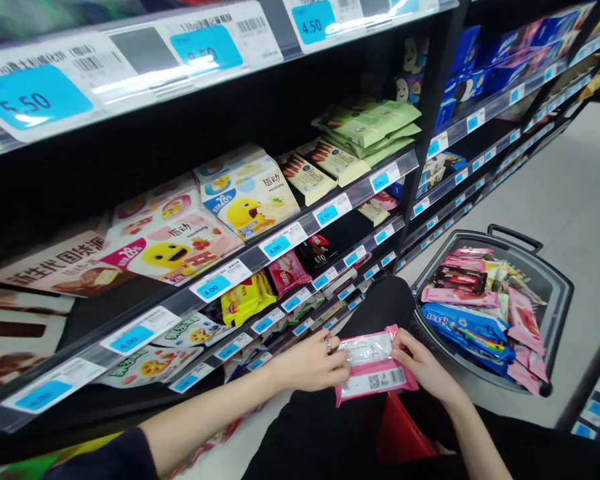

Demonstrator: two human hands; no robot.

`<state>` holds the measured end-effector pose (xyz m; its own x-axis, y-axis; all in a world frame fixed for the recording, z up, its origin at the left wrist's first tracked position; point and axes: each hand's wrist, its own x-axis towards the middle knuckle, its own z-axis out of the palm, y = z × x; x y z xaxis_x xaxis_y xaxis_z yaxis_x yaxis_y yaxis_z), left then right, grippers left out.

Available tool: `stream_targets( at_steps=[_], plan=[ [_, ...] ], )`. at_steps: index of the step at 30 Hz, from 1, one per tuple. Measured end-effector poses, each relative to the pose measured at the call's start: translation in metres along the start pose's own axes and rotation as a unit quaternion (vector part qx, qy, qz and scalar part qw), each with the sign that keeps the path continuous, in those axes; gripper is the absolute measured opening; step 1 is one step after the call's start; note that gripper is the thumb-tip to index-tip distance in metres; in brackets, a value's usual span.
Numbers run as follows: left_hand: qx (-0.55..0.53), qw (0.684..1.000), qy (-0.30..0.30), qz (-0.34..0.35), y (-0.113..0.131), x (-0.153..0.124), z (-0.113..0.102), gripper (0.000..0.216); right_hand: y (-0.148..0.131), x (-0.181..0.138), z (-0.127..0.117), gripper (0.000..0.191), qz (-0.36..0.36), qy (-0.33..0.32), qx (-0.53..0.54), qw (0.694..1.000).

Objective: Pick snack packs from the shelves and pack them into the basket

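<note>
A flat pink snack packet [375, 367] with a white label and a QR code lies back side up between both my hands, over my black-clad lap. My left hand [313, 363], a ring on one finger, grips its left edge. My right hand [423, 363] grips its right edge. Just beyond them stands a dark shopping basket [555, 283] on the floor, filled with several pink, blue and dark red snack packets.
Store shelves [330, 200] run along the left with blue price tags, stocked with pink and yellow snack boxes [180, 247], green boxes [370, 123] and small packets lower down. A red object [405, 433] lies under the packet. Grey floor [570, 193] stretches to the right.
</note>
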<state>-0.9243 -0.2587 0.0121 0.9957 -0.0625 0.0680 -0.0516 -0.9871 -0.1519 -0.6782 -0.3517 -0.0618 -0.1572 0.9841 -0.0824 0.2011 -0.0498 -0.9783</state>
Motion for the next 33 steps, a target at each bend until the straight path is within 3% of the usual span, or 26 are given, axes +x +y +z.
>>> stream_targets(
  at_steps=[6, 11, 14, 18, 26, 28, 33],
  plan=[
    [0.009, 0.999, -0.038, -0.011, 0.007, 0.006, -0.004, 0.012, -0.002, -0.008, 0.001, 0.023, -0.016, 0.050, -0.079, 0.995],
    [0.036, 0.993, -0.054, -0.102, 0.033, 0.019, -0.005, 0.012, -0.012, -0.019, 0.001, 0.008, -0.066, 0.128, -0.287, 0.947],
    [0.041, 0.991, -0.059, -0.113, 0.039, 0.026, -0.006, 0.014, -0.021, -0.020, 0.009, 0.008, -0.105, 0.118, -0.385, 0.909],
    [0.036, 0.987, -0.086, -0.132, 0.041, 0.026, -0.005, 0.015, -0.024, -0.014, 0.021, 0.007, -0.130, 0.085, -0.424, 0.892],
    [0.126, 0.917, -0.191, -0.326, 0.064, 0.024, 0.004, 0.016, -0.017, -0.006, 0.027, 0.009, -0.172, 0.045, -0.458, 0.871],
    [0.120, 0.922, -0.197, -0.312, 0.058, 0.026, 0.004, 0.012, -0.020, -0.006, 0.025, 0.008, -0.169, 0.043, -0.471, 0.865],
    [0.007, 0.978, -0.181, -0.102, 0.011, 0.024, -0.005, 0.007, -0.026, -0.003, 0.018, 0.009, -0.138, 0.046, -0.476, 0.867]
  ],
)
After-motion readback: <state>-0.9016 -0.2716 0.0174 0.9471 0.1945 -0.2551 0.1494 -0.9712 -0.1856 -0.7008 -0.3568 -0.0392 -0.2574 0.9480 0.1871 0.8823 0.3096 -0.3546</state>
